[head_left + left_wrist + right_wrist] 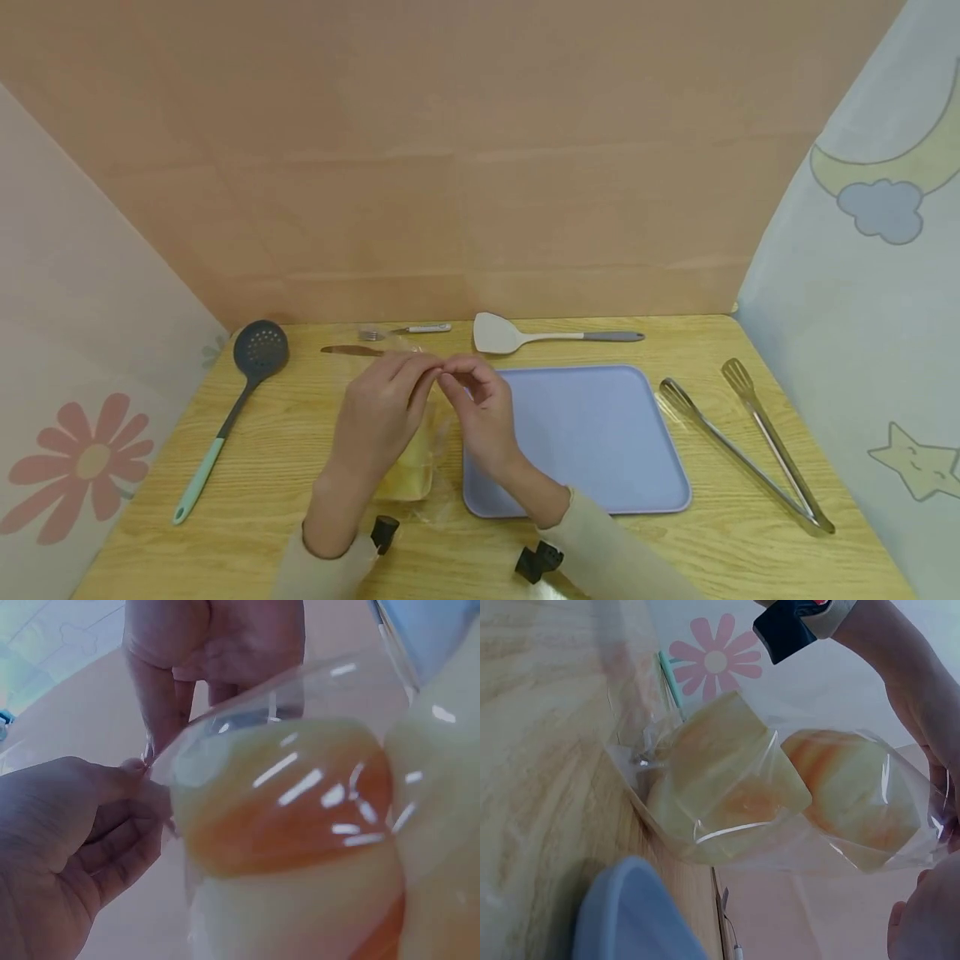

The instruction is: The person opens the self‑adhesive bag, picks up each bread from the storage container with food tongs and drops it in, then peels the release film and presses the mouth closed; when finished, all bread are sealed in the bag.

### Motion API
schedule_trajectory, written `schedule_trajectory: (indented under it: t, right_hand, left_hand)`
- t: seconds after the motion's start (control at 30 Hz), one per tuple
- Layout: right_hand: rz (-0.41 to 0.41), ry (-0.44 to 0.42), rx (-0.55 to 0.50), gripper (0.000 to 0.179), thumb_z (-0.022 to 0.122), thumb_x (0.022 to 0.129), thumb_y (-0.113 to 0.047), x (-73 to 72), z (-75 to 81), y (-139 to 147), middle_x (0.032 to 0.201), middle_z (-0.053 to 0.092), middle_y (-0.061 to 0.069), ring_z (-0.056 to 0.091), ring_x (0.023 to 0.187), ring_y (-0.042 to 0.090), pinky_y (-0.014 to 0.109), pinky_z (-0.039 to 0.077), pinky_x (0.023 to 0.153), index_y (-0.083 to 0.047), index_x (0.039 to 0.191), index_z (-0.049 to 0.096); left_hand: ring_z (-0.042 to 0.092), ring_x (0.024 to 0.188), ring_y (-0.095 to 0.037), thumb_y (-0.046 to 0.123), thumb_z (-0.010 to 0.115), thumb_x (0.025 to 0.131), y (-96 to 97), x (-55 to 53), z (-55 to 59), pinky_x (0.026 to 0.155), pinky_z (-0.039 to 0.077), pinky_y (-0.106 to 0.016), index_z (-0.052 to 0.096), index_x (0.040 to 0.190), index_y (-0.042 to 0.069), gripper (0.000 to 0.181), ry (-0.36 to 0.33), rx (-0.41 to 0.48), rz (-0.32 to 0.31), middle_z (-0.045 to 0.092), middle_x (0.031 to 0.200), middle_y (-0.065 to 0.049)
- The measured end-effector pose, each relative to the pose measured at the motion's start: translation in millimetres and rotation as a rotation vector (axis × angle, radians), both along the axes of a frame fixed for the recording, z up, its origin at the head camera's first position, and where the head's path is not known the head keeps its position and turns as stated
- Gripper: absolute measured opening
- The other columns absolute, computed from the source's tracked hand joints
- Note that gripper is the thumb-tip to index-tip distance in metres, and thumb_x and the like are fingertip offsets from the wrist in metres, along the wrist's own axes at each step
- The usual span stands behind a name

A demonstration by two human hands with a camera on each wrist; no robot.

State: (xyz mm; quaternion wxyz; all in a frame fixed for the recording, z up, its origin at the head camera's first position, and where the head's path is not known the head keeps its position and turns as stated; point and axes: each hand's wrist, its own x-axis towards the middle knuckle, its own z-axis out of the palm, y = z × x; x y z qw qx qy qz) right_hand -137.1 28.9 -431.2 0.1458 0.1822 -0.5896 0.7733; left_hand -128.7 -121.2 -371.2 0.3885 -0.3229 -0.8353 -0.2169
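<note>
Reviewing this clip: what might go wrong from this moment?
The left grip and right grip meet at the top of a thin clear bag; pulled hard, it might tear. Bread-like pieces stacked inside could then tumble onto the table, since the tray sits beside the bag. A brown knife-shaped utensil just beyond the bag might get knocked.

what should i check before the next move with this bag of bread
1. Grip: ok; the left hand and right hand both pinch the clear plastic bag.
2. Bag opened: cannot tell; the hands cover the pinched part.
3. Bread inside the bag: ok.
4. Bread over the lavender tray: not ok; it is to the tray's left.
5. Metal tongs within reach: likely ok; they lie right of the tray.
</note>
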Motion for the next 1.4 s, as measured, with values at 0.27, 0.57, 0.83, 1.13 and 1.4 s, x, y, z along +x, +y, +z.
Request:
schedule_trajectory:
  t: [0.27, 0.57, 0.83, 1.13, 1.4]
  right_hand:
    - [-0.051, 0.089, 0.134, 0.004, 0.073, 0.103, 0.005, -2.4, 0.1, 6.2, 0.102, 0.075, 0.021, 0.07, 0.103, 0.016, 0.031, 0.056, 0.099, 0.006, 0.105, 0.076]
    - [-0.119, 0.277, 0.25, 0.011, 0.076, 0.099, 0.009, -3.4, -2.3, 9.8, 0.093, 0.073, 0.012, 0.065, 0.084, 0.019, 0.026, 0.057, 0.077, -0.001, 0.1, 0.081]
    - [-0.125, 0.32, 0.317, 0.01, 0.079, 0.097, 0.008, 0.4, 0.0, 10.6, 0.092, 0.072, 0.009, 0.065, 0.081, 0.022, 0.032, 0.057, 0.071, 0.0, 0.1, 0.084]
    - [-0.081, 0.305, 0.284, 0.012, 0.078, 0.098, 0.009, 1.7, 1.0, 10.3, 0.093, 0.074, 0.01, 0.065, 0.08, 0.02, 0.029, 0.057, 0.07, 0.0, 0.102, 0.084]
    - [0.024, 0.256, 0.147, 0.012, 0.073, 0.101, 0.011, 0.0, -1.6, 9.7, 0.095, 0.073, 0.018, 0.063, 0.086, 0.016, 0.027, 0.057, 0.077, 0.006, 0.108, 0.081]
  left_hand:
    - [0.079, 0.082, -0.031, -0.004, 0.087, 0.092, -4.8, 2.3, 4.6, 0.073, 0.069, -0.042, 0.077, 0.108, -0.006, 0.019, 0.023, -0.116, -0.033, 0.081, 0.094, -0.014]
    - [0.081, 0.082, -0.029, -0.005, 0.091, 0.086, -8.6, 8.4, 9.2, 0.07, 0.069, -0.038, 0.08, 0.105, -0.008, 0.022, 0.063, -0.213, 0.001, 0.083, 0.095, -0.016]
    - [0.068, 0.057, -0.017, -0.002, 0.069, 0.099, -10.0, 9.5, 10.5, 0.05, 0.058, -0.028, 0.077, 0.091, -0.005, 0.012, 0.123, -0.231, 0.0, 0.077, 0.08, -0.011]
    - [0.067, 0.054, -0.018, 0.0, 0.057, 0.1, -15.5, 0.2, 6.5, 0.047, 0.057, -0.029, 0.075, 0.088, -0.004, 0.022, 0.122, -0.123, -0.045, 0.078, 0.078, -0.012]
    - [0.077, 0.067, -0.026, -0.005, 0.074, 0.091, -22.7, -7.0, 3.9, 0.057, 0.065, -0.042, 0.078, 0.096, -0.003, 0.007, 0.035, 0.143, -0.043, 0.081, 0.086, -0.014]
